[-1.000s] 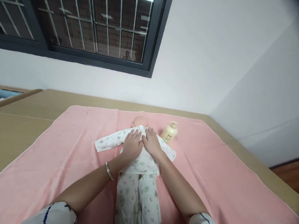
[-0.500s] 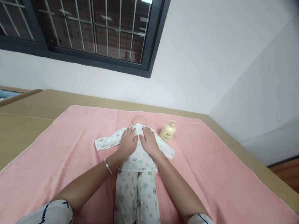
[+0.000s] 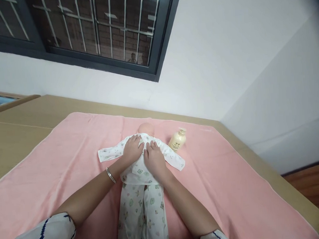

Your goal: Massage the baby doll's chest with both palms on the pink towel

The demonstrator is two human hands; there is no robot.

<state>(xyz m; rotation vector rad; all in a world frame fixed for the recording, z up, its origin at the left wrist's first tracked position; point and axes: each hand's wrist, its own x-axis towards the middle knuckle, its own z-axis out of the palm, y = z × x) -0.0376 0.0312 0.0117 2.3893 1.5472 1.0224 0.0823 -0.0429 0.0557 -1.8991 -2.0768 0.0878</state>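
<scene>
A doll in a white printed top and matching trousers lies on a pink cloth, its bare round head toward the wall and its sleeves spread sideways. My left hand rests flat on the upper left of the top, fingers stretched out. Beside it, my right hand lies on the right of the top, slightly lower, with its fingers extended and a little bent. Neither hand grips anything. A pale yellow pump bottle leans or lies by the doll's right-side sleeve.
The cloth covers a wooden surface that meets a white wall. A dark-framed, barred window is above. Wooden rails with blue fabric stand at the far left. Brown wood shows at the right edge.
My right hand has slid down the top, toward me, and its fingers are more bent. My left hand stays on the upper chest. The whole view has shifted slightly.
</scene>
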